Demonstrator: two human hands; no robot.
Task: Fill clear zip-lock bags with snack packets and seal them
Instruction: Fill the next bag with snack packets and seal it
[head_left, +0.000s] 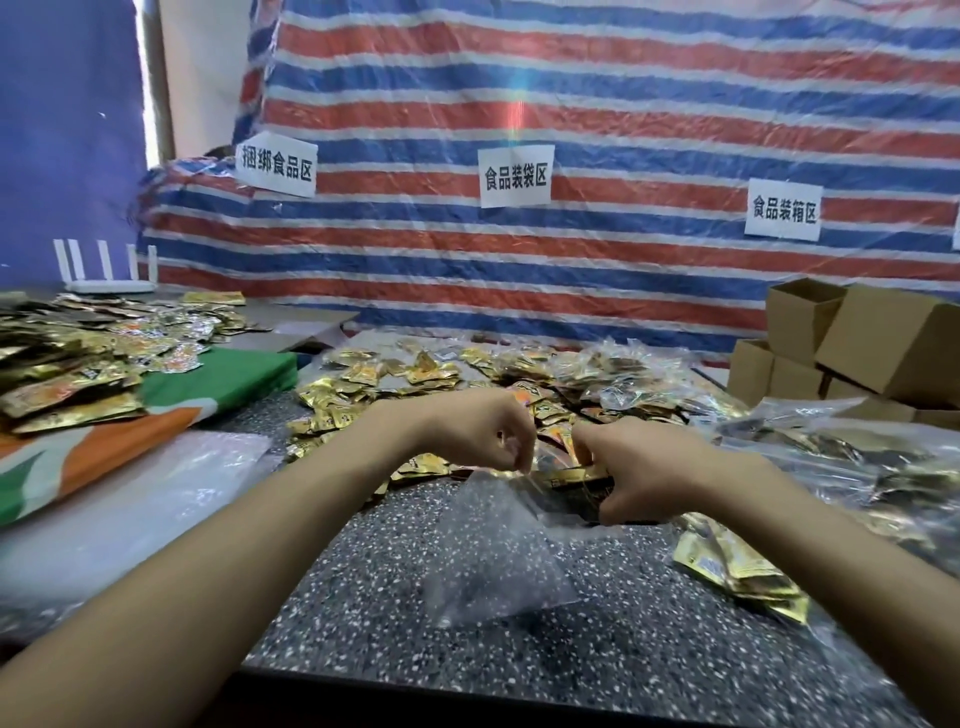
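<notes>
Forearms (208, 545) cropped; left grip (483, 431), right grip (623, 467) pinch clear bag (493, 561); packet (571, 475) half hidden.

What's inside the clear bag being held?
Black-and-gold packets sit at the mouth of the clear bag; its lower part shows only the speckled table through it. The right hand covers the rest, so count unknown.
</notes>
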